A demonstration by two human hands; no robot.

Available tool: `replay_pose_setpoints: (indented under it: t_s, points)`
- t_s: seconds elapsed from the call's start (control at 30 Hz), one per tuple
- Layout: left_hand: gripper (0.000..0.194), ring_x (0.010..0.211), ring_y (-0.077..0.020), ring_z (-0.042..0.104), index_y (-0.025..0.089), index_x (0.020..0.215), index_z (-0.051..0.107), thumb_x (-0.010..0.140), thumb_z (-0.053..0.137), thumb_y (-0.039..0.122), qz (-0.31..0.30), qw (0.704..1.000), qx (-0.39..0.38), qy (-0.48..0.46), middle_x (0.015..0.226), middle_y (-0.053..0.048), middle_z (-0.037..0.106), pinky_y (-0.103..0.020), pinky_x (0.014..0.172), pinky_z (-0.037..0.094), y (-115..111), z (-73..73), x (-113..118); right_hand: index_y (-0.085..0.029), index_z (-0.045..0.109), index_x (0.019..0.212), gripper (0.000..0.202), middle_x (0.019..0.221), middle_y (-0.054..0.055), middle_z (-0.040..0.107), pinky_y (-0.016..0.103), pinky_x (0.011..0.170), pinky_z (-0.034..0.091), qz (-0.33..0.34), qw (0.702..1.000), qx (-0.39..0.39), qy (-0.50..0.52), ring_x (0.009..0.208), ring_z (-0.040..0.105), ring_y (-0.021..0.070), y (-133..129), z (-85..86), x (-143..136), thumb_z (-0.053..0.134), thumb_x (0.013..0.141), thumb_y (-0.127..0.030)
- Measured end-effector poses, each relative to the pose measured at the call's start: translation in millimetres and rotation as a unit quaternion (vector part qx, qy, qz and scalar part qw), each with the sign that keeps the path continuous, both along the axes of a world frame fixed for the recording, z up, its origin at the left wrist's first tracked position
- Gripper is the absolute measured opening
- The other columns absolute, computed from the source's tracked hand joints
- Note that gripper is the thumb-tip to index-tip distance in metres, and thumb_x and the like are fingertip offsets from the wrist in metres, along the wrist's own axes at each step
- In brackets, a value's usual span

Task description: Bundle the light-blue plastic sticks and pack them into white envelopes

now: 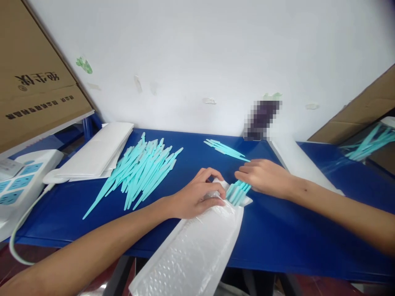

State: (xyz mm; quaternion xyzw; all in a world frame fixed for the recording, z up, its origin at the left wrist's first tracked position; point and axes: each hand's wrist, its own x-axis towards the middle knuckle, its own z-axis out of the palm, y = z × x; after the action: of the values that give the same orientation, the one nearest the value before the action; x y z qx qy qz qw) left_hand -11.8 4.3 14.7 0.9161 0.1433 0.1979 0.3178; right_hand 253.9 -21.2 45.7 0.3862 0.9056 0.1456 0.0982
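In left hand [200, 194], bubble mailer [194, 250] is pinched near its mouth; in right hand [262, 176], turquoise sticks [237, 193] are gripped, ends at mailer opening, between both hands

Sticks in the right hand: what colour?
Light turquoise sticks with paler tips, held in the right hand; best seen in the head view.

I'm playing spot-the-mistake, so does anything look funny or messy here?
Yes, the white wall looks odd: a ragged green scrap and pale patches spoil its plain surface. The bigger pile of blue-green sticks looks messy too, with one stick poking out past the rest.
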Motion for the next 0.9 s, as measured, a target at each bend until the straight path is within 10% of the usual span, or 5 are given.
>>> replay_pose_setpoints:
  t_s: [0.23,0.5,0.63,0.73,0.9]
  points:
    - [0.010,0.147,-0.0283,0.038,0.023,0.091,0.069,0.096,0.067,0.031,-0.020,0.990,-0.133,-0.050,0.126,-0.010,0.062,-0.043,0.102,0.053,-2,10.9,-1,-0.018,0.060,0.079,0.024,0.067,0.003,0.059,0.033,0.061,0.026,0.073,0.996,0.057,-0.002,0.058,0.048,0.0156,-1,21.0,-19,0.047,0.092,-0.002]
    - [0.050,0.097,-0.0184,0.067,0.021,0.125,0.047,0.095,0.060,0.059,0.056,0.910,-0.410,0.001,0.125,-0.013,0.065,-0.029,0.073,0.053,8,3.3,-2,-0.018,0.060,0.074,0.035,0.069,0.004,0.059,0.033,0.055,0.024,0.049,0.995,0.084,-0.003,0.053,0.044,0.0129,-12,51.3,-48,0.037,0.091,0.003]
    - [0.079,0.078,-0.0212,0.071,0.015,0.119,0.059,0.089,0.038,0.085,-0.081,0.791,-0.596,0.111,0.103,-0.013,0.073,-0.031,0.063,0.055,14,4.8,-4,-0.017,0.059,0.074,0.025,0.063,0.004,0.061,0.031,0.054,0.023,-0.004,0.995,0.090,-0.034,0.054,0.052,0.0145,-13,65.5,-59,0.049,0.086,0.003]
    - [0.084,0.074,-0.0248,0.074,0.015,0.118,0.058,0.073,0.065,0.085,-0.206,0.712,-0.667,0.082,0.097,-0.012,0.075,-0.034,0.059,0.059,16,0.2,-7,-0.018,0.061,0.077,0.020,0.060,0.004,0.064,0.031,0.052,0.021,-0.051,0.993,0.066,-0.080,0.052,0.056,0.0172,-16,76.7,-70,0.057,0.081,0.000]
    - [0.062,0.064,-0.0210,0.070,0.016,0.108,0.061,0.064,0.091,0.046,-0.218,0.748,-0.623,0.065,0.082,-0.005,0.074,-0.031,0.054,0.059,18,-1.0,-10,-0.021,0.065,0.085,0.028,0.064,0.000,0.065,0.030,0.046,0.023,-0.038,0.991,-0.067,-0.109,0.049,0.054,0.0154,-26,102.3,-93,0.069,0.068,0.001]
